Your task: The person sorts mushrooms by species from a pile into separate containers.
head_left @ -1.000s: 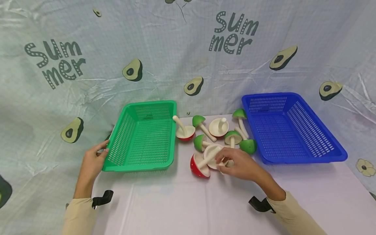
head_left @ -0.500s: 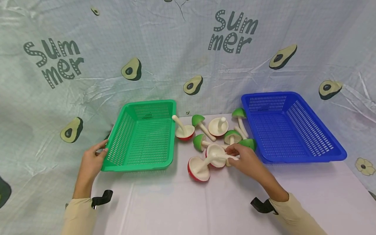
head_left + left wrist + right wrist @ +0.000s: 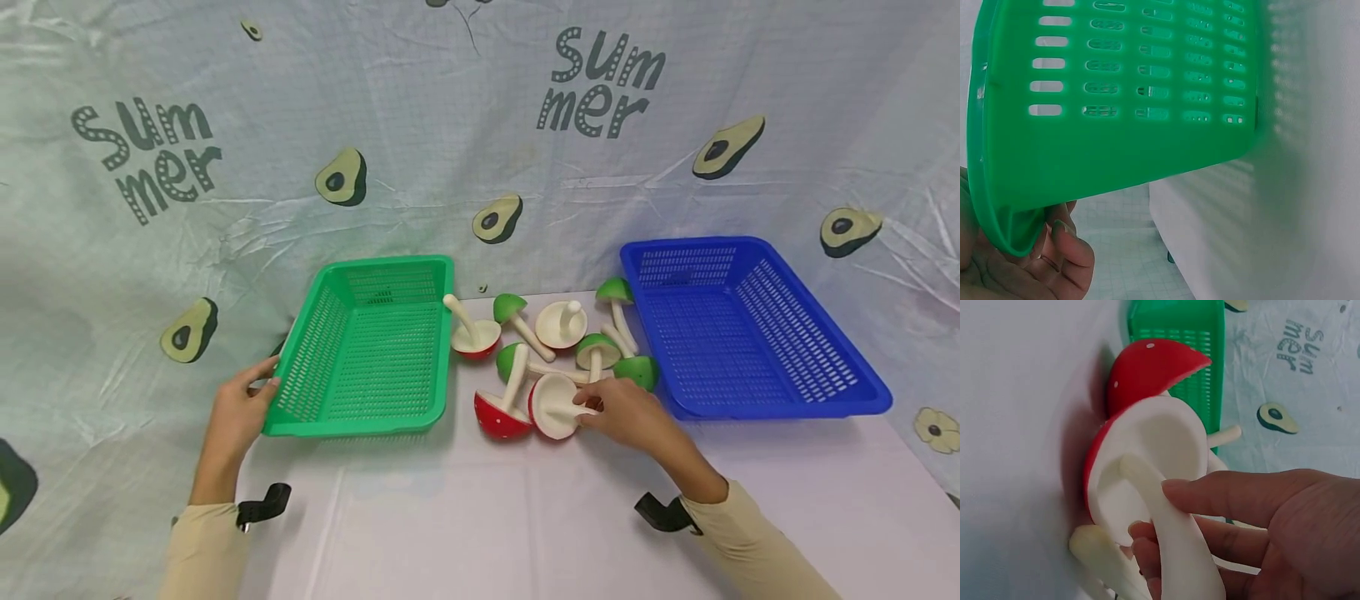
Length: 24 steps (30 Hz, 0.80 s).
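Observation:
My left hand point(image 3: 238, 412) grips the near left corner of the green basket point(image 3: 444, 342); in the left wrist view the fingers point(image 3: 1075, 256) curl beneath the rim. My right hand point(image 3: 626, 417) pinches the pale stem of a red-capped toy mushroom point(image 3: 550, 407) between thumb and fingers. That mushroom's hollow white underside point(image 3: 1172, 434) shows clearly in the right wrist view. Touching it on the left is a second red mushroom point(image 3: 501, 418) with white dots, cap down and stem up. Behind them lie green-capped mushrooms, one of them point(image 3: 517, 362) on its side.
A blue basket point(image 3: 772, 411) stands on the right with nothing in it; the green one also holds nothing. Two further red mushrooms, one point(image 3: 476, 337) against the green basket, and several green ones lie between the baskets. A printed cloth point(image 3: 420, 125) hangs behind.
My right hand has taken the red mushroom by its stem and tipped its cap. The red mushroom beside it has rolled from leaning over it to stem up. My left hand stays put.

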### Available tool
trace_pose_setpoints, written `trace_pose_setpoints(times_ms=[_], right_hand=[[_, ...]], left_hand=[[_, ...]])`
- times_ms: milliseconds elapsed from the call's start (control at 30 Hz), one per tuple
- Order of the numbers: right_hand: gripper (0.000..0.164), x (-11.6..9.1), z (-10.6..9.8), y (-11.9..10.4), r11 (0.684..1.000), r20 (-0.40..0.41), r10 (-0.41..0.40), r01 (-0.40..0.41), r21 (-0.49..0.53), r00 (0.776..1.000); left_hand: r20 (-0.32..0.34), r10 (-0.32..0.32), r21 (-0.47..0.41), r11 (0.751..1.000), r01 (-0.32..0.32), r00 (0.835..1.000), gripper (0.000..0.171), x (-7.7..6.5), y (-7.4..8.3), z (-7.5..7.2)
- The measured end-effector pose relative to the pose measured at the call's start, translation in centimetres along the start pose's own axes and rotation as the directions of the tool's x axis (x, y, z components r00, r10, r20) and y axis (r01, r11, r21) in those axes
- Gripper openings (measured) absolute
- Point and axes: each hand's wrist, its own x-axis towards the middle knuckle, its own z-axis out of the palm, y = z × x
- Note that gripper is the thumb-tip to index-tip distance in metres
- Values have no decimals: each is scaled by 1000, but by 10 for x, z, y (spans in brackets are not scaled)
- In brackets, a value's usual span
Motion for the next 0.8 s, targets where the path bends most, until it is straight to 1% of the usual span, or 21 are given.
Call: trace_pose_setpoints(times_ms=[200,333,467,667,800], right_hand=[[22,-3,-3,3,998,69,-20,15,61,997],[23,-7,-6,6,996,119,-54,46,77,991],[23,-10,-9,9,989,164,-92,72,128,982],[21,-13,-7,14,967,202,-140,89,240,969],[22,-13,-2,19,949,214,-143,72,308,966]], left_hand=[[-1,6,3,1000,-6,1000,46,1,-1,0],[-1,8,2,1000,-8,1000,46,-1,0,1],[0,11,0,1000,-11,1000,46,-2,0,1],[-4,4,-6,1000,-4,1000,46,-2,0,1],[-6,0,-11,1000,0,1000,46,-1,-1,1]])
